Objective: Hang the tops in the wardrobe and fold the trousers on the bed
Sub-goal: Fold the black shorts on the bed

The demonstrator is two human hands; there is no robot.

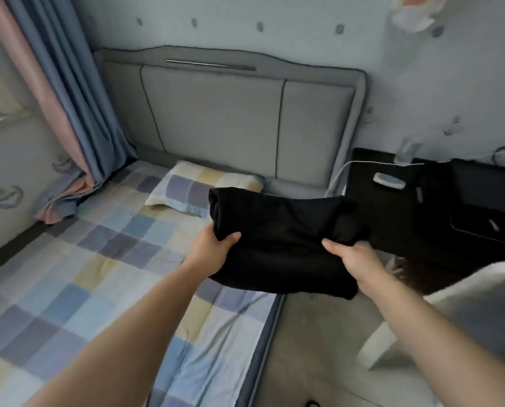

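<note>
1. Forearms came first, nearest the camera, reaching up from 6 o'clock toward the middle of the view, both bare.
2. Largest of all was the bed [104, 289], its checked sheet filling the 7 to 9 o'clock side, with a grey padded headboard [230, 113] at 12 o'clock and a checked pillow [192, 189] just below it.
3. Curtains [69, 92] in pink and blue hung at 10 o'clock; a dark bedside cabinet [421, 207] stood at 3 o'clock.
4. Next came the black trousers [280, 239] — already a folded bundle, held up over the bed's right edge, near the centre of the view and just right of the pillow.
5. My left hand [213, 251] pinched the bundle's near left corner, thumb on top and fingers hidden beneath; my right hand [354, 257] gripped the near right edge the same way.
6. Judging by the sag, the cloth looked soft, light and limp — likely to slump open if held by one corner, so the two near corners with fingers spread beneath seemed the sound hold for setting it flat on the sheet.
</note>
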